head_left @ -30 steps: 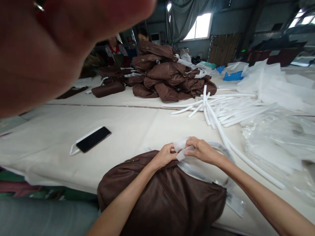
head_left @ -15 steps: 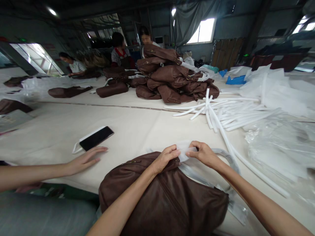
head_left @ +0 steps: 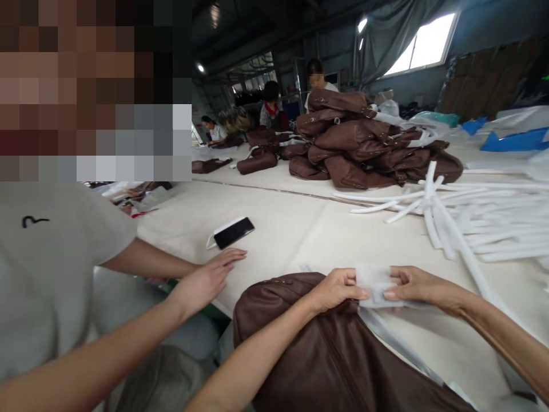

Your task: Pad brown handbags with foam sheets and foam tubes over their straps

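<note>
A brown leather bag [head_left: 326, 349] lies in front of me on the pale table. Over its upper edge, my left hand [head_left: 338, 290] pinches the left side of a small white translucent sheet [head_left: 373, 286]. The opposite side of that sheet is pinched between thumb and fingers of my right hand [head_left: 412, 286]. Clear plastic wrapping [head_left: 398, 343] runs along the bag's right edge, beneath the sheet. What the sheet covers, if anything, cannot be made out.
At my left sits a person whose hand [head_left: 210, 280] rests near a black phone [head_left: 234, 232]. Brown bags [head_left: 351, 137] are heaped at the back. White foam tubes [head_left: 493, 223] lie to the right. Other people [head_left: 272, 109] work beyond the table.
My view has turned left, so the neighbouring person's body now shows. The white sheet is spread flatter between my hands, which stand slightly farther apart.
</note>
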`<state>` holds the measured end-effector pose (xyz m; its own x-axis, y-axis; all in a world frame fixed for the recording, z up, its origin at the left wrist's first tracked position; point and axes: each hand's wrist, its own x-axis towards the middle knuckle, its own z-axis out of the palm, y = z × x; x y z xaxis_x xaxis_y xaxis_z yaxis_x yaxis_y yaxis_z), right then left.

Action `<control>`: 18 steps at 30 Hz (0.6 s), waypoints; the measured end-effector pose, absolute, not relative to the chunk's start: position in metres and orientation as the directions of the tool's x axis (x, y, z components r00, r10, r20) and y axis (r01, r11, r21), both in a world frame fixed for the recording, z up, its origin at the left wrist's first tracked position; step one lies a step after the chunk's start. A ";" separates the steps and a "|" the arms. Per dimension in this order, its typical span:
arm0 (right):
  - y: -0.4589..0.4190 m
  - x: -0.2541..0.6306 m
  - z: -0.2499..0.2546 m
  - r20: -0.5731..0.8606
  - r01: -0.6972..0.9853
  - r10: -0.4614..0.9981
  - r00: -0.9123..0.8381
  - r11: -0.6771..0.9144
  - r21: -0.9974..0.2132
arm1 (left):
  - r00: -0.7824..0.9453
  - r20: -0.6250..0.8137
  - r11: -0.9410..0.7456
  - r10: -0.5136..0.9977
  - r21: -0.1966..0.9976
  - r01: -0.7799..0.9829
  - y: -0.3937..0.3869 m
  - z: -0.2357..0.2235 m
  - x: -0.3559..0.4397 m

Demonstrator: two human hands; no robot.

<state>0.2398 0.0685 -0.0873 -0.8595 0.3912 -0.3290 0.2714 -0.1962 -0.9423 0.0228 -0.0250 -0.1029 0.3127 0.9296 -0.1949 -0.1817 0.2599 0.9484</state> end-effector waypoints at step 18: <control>0.046 0.251 -0.091 0.058 0.084 0.517 -0.854 0.248 -0.965 | 0.189 -0.247 0.290 0.950 0.924 -0.249 -0.020 -0.098 0.025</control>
